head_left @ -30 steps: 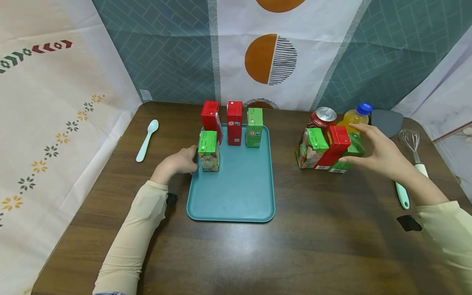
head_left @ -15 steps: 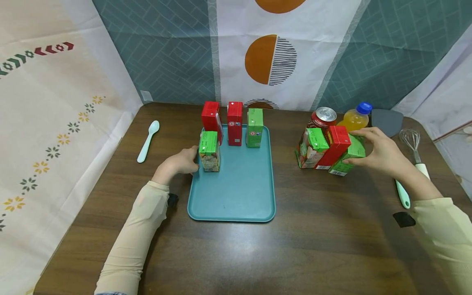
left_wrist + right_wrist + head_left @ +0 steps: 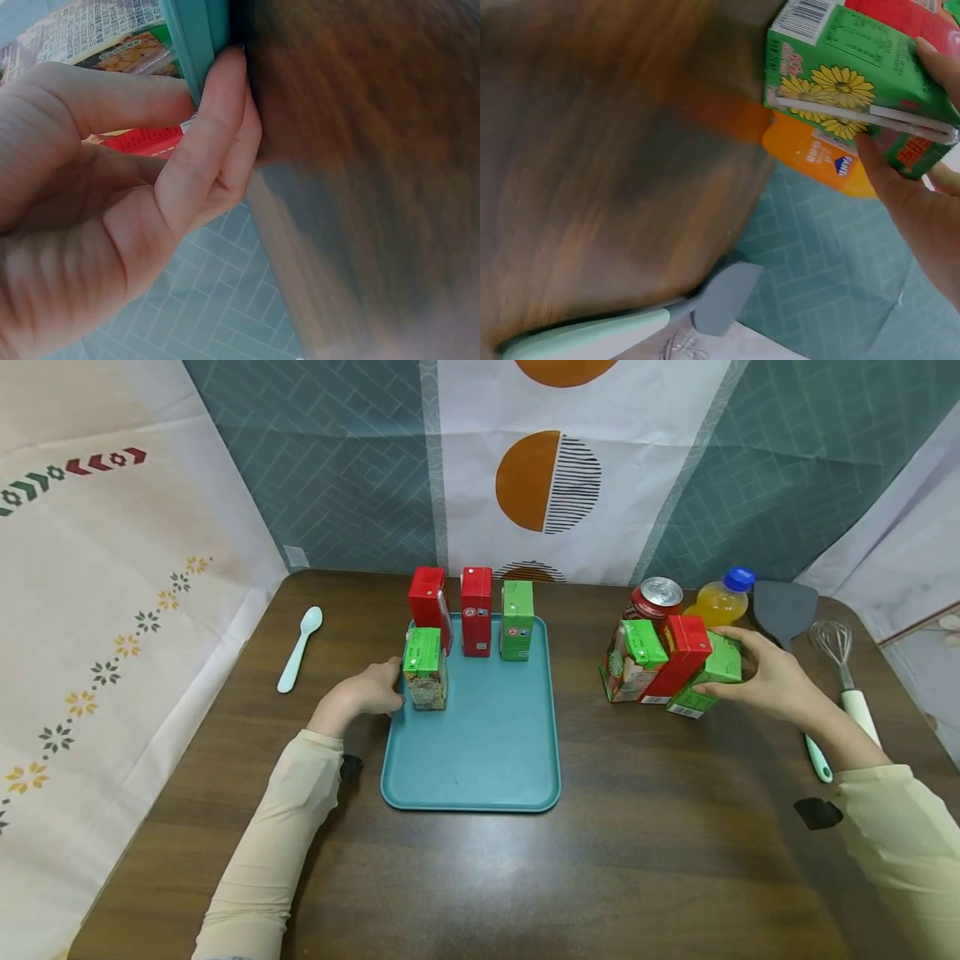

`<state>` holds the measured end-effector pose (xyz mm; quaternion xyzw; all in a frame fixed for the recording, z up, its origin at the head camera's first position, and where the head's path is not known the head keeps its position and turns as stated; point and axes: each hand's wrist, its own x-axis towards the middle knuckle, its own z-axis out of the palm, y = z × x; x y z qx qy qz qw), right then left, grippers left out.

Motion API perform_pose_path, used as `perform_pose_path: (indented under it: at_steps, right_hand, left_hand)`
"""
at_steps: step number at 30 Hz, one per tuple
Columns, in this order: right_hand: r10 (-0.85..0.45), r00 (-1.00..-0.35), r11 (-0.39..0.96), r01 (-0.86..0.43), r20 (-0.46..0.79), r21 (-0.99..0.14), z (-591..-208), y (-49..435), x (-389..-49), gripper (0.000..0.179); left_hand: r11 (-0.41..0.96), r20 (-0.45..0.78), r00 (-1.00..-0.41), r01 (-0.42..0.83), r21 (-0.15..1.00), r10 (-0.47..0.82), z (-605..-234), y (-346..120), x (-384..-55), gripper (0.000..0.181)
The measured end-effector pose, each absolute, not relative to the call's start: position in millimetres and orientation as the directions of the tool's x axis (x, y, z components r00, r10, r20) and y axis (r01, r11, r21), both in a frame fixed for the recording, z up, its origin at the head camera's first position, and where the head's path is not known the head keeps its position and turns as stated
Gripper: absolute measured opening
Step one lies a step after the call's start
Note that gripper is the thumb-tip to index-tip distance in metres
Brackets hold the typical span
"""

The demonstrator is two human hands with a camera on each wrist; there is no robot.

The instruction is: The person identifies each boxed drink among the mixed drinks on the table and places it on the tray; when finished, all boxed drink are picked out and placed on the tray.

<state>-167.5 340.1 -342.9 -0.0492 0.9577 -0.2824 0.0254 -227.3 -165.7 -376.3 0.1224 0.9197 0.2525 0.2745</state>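
My left hand [image 3: 363, 691] pinches the left rim of a teal tray [image 3: 480, 752]; in the left wrist view, thumb and fingers lie on either side of the tray edge [image 3: 196, 34]. On the tray stand two red drink cartons [image 3: 476, 610], a light green carton [image 3: 517, 622] and a green-topped carton [image 3: 425, 668]. At the right, my right hand [image 3: 772, 675] grips a green drink carton [image 3: 722, 664] between thumb and fingers. Yellow flowers and a wrapped straw show on this green carton [image 3: 817, 67] in the right wrist view. It is tilted beside a red carton [image 3: 681, 656].
Another green-topped carton [image 3: 633, 664] stands left of that red one. Behind them are a soda can [image 3: 654, 602] and an orange drink bottle [image 3: 720, 602]. A spatula [image 3: 783, 610] and whisk [image 3: 834, 647] lie at the right, a spoon [image 3: 300, 647] at the left.
My right hand has come down to the green carton and closed its thumb and fingers on it; the carton leans slightly more. The left hand has stayed at the tray rim.
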Motion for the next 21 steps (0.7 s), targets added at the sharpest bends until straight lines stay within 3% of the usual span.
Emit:
perform_pose_path:
  at_steps: [11,21]
  right_hand:
    - [-0.026,-0.991,0.876,-0.087,0.134,-0.475,-337.6,343.8,-146.3,0.084]
    - [-0.036,-0.987,0.879,-0.106,0.155,-0.465,-309.6,344.0,-110.8,0.085]
  left_hand:
    - [0.841,-0.441,-0.817,0.095,0.533,0.372,-377.7,-166.9,-226.9,0.067]
    - [0.837,-0.43,-0.824,0.093,0.539,0.369,-377.7,-167.8,-226.0,0.067]
